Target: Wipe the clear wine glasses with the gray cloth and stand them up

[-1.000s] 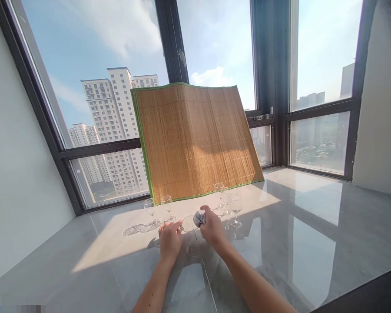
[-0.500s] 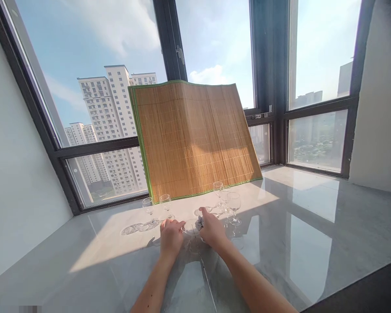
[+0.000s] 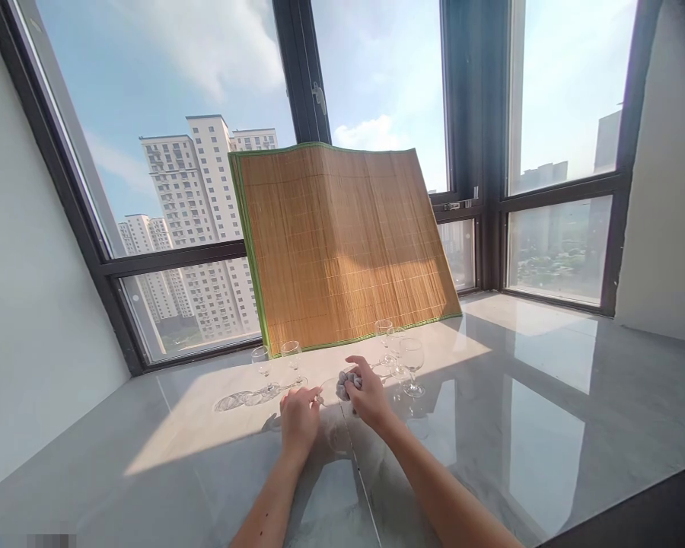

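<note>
My left hand [image 3: 300,418] is closed at the left side of a clear wine glass [image 3: 329,391]; only part of the glass shows, faintly, between my hands. A crumpled grey cloth [image 3: 348,384] is bunched in my right hand [image 3: 370,397], against the right side of that glass, with the index finger raised above it. Two small stemmed glasses, one of them a clear glass [image 3: 291,352], stand upright beyond my left hand. Beyond my right hand is a group of three upright stemmed glasses, the nearest being a larger glass [image 3: 412,358].
A folded bamboo mat [image 3: 348,243] with green edging leans on the window behind the glasses. The glossy grey stone surface [image 3: 205,487] carries bright sunlight and reflections. White walls [image 3: 39,304] and dark window frames [image 3: 491,152] enclose it.
My right hand with the cloth has shifted slightly up and left, and more of the cloth shows. My left hand stays nearly in place. The view has shifted slightly.
</note>
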A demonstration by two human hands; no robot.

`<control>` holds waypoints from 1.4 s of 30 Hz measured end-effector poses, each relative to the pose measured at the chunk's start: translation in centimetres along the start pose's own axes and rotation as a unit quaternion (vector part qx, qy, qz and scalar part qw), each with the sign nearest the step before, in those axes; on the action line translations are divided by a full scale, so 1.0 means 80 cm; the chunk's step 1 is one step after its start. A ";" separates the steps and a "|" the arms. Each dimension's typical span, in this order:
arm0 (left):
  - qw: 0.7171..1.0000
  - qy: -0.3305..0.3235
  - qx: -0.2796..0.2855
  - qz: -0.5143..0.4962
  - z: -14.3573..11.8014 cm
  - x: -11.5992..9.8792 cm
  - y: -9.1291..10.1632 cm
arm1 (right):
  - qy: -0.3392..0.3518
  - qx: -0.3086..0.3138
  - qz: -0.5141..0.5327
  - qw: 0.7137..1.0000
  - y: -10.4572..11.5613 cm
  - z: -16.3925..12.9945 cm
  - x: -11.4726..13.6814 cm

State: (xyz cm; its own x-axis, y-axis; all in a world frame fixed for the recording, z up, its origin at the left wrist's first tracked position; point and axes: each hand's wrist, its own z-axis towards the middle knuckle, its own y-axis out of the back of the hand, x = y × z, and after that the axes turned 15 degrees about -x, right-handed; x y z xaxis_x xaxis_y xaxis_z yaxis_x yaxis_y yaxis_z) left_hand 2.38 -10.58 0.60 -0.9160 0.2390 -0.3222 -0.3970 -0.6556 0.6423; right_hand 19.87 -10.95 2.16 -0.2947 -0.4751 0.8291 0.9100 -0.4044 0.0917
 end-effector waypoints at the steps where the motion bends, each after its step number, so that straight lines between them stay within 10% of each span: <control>1: 1.000 -0.004 -0.004 0.003 -0.001 0.000 0.000 | -0.016 -0.002 -0.014 1.000 0.000 0.001 -0.003; 8: 0.998 -0.044 -0.030 0.024 -0.003 -0.003 0.002 | -0.126 -0.043 -0.100 0.986 -0.002 0.003 -0.024; 19: 0.999 0.017 -0.005 0.034 -0.002 0.003 0.003 | 0.022 0.027 0.019 0.999 -0.002 -0.003 0.001; 29: 0.998 -0.040 0.008 -0.043 0.000 -0.006 0.004 | -0.015 -0.048 -0.055 0.997 0.006 0.003 -0.003; 36: 0.981 0.159 -0.041 -0.103 0.001 0.003 0.001 | -0.059 -0.163 -0.024 0.984 0.018 0.007 0.015; 42: 0.944 0.202 -0.044 -0.259 0.005 -0.008 0.001 | -0.084 -0.099 -0.016 0.991 0.006 -0.001 0.004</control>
State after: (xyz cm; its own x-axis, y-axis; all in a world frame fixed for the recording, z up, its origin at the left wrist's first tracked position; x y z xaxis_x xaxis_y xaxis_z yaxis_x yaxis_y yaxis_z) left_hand 2.92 -10.50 1.19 -0.4970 0.2624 -0.8271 -0.7627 -0.5867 0.2722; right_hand 20.20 -11.35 2.40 -0.2549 -0.3296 0.9091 0.8213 -0.5701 0.0236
